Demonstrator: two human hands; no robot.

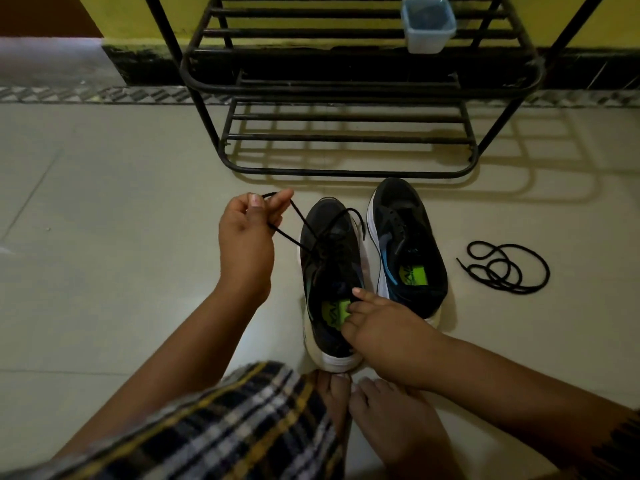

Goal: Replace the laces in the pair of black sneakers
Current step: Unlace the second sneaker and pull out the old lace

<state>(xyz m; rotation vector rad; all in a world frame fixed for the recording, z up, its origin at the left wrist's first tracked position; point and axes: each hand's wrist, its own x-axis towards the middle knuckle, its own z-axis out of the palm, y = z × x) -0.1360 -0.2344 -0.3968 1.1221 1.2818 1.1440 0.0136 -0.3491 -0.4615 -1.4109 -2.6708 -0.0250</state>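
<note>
Pulling lace from left shoe.
Left hand pinches lace; right hand grips collar — pull steadily, hold shoe down.

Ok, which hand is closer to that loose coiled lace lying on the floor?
Right. The right hand grips the collar of the near sneaker, with the other sneaker between it and the coiled lace. The left hand pinches a lace farther away.

The right hand hides the near sneaker's collar; the rack is cropped above.
</note>
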